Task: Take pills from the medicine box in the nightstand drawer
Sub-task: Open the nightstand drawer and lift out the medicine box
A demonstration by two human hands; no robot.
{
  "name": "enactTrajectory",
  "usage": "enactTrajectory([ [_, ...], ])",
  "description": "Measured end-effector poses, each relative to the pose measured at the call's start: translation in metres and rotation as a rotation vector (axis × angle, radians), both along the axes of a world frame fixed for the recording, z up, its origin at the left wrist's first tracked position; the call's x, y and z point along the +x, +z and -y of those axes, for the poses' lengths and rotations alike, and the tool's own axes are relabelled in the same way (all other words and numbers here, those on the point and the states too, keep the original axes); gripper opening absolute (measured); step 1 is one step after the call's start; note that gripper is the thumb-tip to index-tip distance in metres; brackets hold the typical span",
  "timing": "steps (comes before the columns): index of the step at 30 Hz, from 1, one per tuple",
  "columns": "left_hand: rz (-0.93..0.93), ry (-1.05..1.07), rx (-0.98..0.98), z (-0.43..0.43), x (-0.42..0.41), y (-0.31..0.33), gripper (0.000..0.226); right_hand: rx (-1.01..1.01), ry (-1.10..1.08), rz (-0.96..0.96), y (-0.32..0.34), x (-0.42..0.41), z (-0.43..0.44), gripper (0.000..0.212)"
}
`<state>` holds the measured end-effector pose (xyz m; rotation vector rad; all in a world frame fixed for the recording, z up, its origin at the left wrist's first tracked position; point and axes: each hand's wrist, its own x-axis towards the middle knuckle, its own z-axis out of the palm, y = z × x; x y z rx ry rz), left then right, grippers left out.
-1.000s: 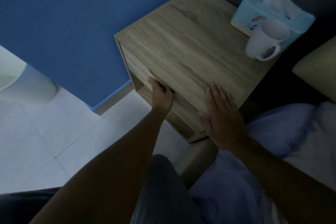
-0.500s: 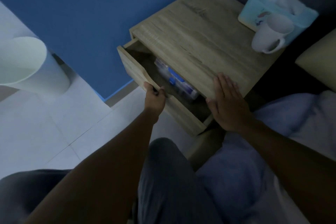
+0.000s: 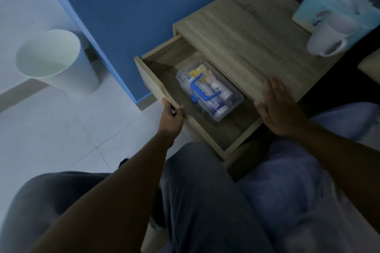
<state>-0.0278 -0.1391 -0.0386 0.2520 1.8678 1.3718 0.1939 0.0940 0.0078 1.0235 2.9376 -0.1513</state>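
The wooden nightstand (image 3: 242, 33) has its drawer (image 3: 152, 82) pulled well out toward me. Inside lies a clear plastic medicine box (image 3: 207, 90) with a blue handle, its lid closed, holding small bottles and packets. My left hand (image 3: 171, 114) grips the top edge of the drawer front, fingers curled over it. My right hand (image 3: 277, 107) lies flat on the nightstand's near corner, fingers apart, holding nothing. Pills themselves are not visible.
A white mug (image 3: 331, 37) and a light blue tissue box (image 3: 337, 4) stand at the nightstand's far right. A white waste bin (image 3: 55, 61) stands on the tiled floor at left by the blue wall. My legs are below the drawer.
The drawer went from shut to far open, pulled by my left hand. The medicine box came into sight. My right hand stayed pressed on the nightstand top.
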Motion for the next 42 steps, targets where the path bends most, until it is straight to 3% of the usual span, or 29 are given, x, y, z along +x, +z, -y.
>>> enactTrajectory([
  [7, -0.047, 0.019, -0.053, 0.019, -0.001, 0.005, 0.076, -0.031, -0.074, 0.015, 0.001, -0.007, 0.007, 0.077],
  [10, -0.275, 0.044, -0.085, 0.017, 0.001, 0.017, 0.094, -0.033, -0.072, -0.057, 0.007, -0.019, 0.032, 0.071],
  [13, -0.579, -0.006, -0.065, 0.012, -0.001, 0.028, 0.108, 0.000, 0.150, -0.111, 0.011, -0.037, 0.063, 0.069],
  [16, -0.714, -0.114, -0.041, 0.003, -0.006, 0.033, 0.100, -0.087, 0.235, -0.094, 0.003, -0.057, 0.084, 0.068],
  [19, -0.740, -0.224, -0.019, -0.007, -0.009, 0.034, 0.080, -0.164, 0.168, -0.075, -0.007, -0.068, 0.089, 0.074],
  [22, -0.719, -0.303, -0.026, -0.018, -0.015, 0.032, 0.067, -0.251, 0.004, -0.104, -0.012, -0.070, 0.085, 0.089],
  [26, -0.544, -0.276, -0.129, -0.040, -0.036, 0.035, 0.065, -0.479, -0.267, -0.143, -0.013, -0.070, 0.085, 0.106],
  [28, -0.484, -0.218, -0.171, -0.050, -0.047, 0.038, 0.059, -0.579, -0.381, -0.209, -0.012, -0.077, 0.086, 0.099],
  [33, -0.307, -0.145, -0.229, -0.074, -0.061, 0.041, 0.044, -0.575, -0.591, -0.307, -0.008, -0.095, 0.086, 0.052],
  [36, -0.173, -0.045, -0.243, -0.079, -0.063, 0.036, 0.042, -0.649, -0.698, -0.420, -0.010, -0.101, 0.088, 0.049],
  [42, -0.113, 0.007, -0.246, -0.071, -0.067, 0.039, 0.034, -0.726, -0.865, -0.523, -0.001, -0.107, 0.098, 0.048],
])
